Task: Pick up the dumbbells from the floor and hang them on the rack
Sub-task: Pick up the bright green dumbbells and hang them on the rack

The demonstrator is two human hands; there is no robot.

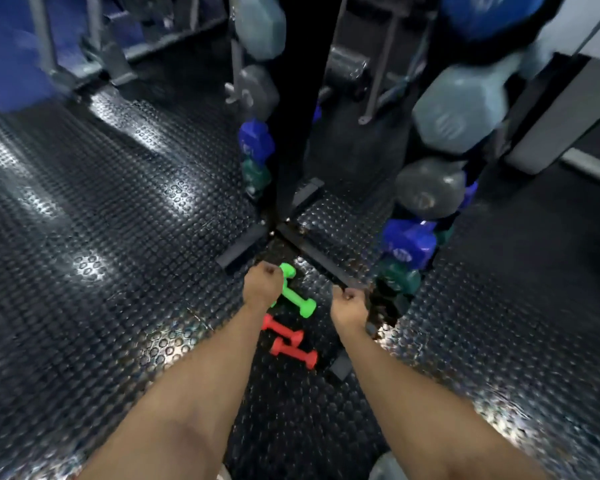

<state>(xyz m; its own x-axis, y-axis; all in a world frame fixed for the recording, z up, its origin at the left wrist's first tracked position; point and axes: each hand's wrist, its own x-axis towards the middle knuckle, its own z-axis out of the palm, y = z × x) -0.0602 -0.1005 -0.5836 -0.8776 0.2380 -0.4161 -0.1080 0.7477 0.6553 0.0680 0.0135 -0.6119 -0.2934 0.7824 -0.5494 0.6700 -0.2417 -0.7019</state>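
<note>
a: underfoot?
b: dark studded floor [118, 209], glossy with glare; blue equipment [11, 46] at far left, blurred.
a: and the rack?
b: black rack [291, 98] dead ahead, base legs crossing on the floor, dumbbells hung down both sides.
a: still on the floor?
b: green dumbbell [297, 294] just before the base, two red dumbbells [291, 344] just nearer.
a: hands?
b: both arms stretched down. left hand [262, 284] curled over the green one's far end, actual hold hidden. right hand [349, 304] fisted beside the rack's low weights; cannot tell if holding anything.

Both hands, the left hand [262, 284] and right hand [349, 304], reach with curled fingers over green dumbbells [297, 294] and red dumbbells [288, 342] lying on the studded floor [118, 271] near the rack [291, 133].
</note>
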